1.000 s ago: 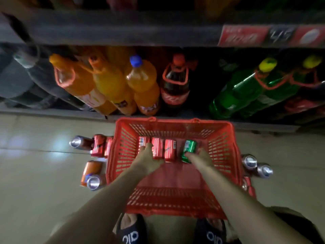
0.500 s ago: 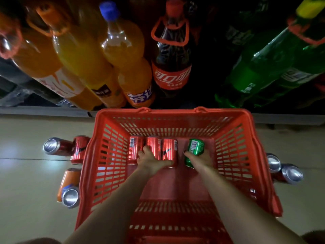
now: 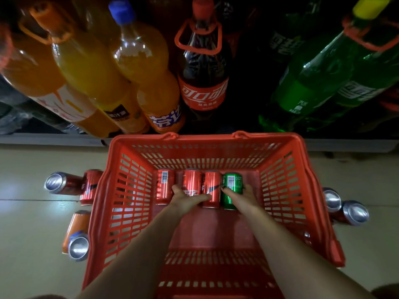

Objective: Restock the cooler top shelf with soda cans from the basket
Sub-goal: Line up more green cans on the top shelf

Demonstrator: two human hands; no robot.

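we have both hands down in the red basket (image 3: 133, 190), where four soda cans lie on their sides in a row against the far wall, long axes running away from us. our left hand (image 3: 187, 198) rests over the middle red can (image 3: 192, 182), fingers (image 3: 179, 188) curled on it and thumb stretched across the next red can (image 3: 212, 188); our right hand (image 3: 244, 197) grasps the green can (image 3: 232, 184) at the row's right end, which touches that red can. a third red can (image 3: 164, 184) lies free at the left end. as we judge it, the lift must go straight up: the basket walls stand close on the far side, and the big bottles (image 3: 203, 67) on the low shelf lean out just beyond the rim. more cans (image 3: 64, 183) lie on the floor either side.
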